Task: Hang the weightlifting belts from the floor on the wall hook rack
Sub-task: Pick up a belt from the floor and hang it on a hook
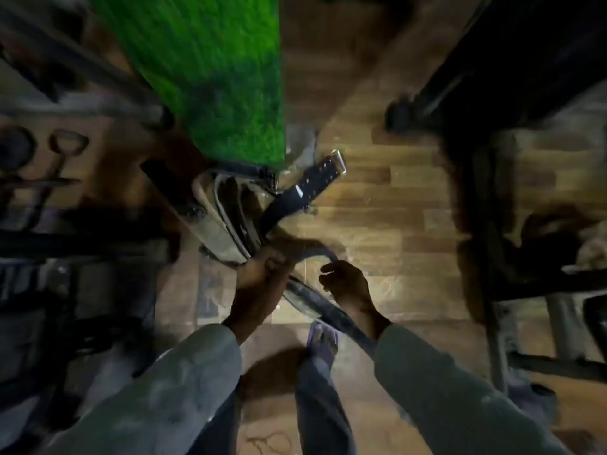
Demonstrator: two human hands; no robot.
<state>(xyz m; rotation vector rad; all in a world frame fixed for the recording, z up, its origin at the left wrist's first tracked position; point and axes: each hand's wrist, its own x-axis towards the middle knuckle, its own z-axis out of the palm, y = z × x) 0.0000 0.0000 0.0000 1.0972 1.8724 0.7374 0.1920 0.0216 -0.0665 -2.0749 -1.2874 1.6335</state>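
The left hand (266, 265) is closing in a fist around worn, curved leather belts (230, 221) lying heaped on the wood-plank floor (377, 224) beside shaggy green turf (210, 77). The right hand (345, 279) is hovering half-open (fingers loosely curled) over another dark strap (315, 302).

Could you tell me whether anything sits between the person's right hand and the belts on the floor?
Nothing visible does. The right hand hovers open just above a dark belt running beneath it, while the left hand is closed on the pile of belts by the green turf.
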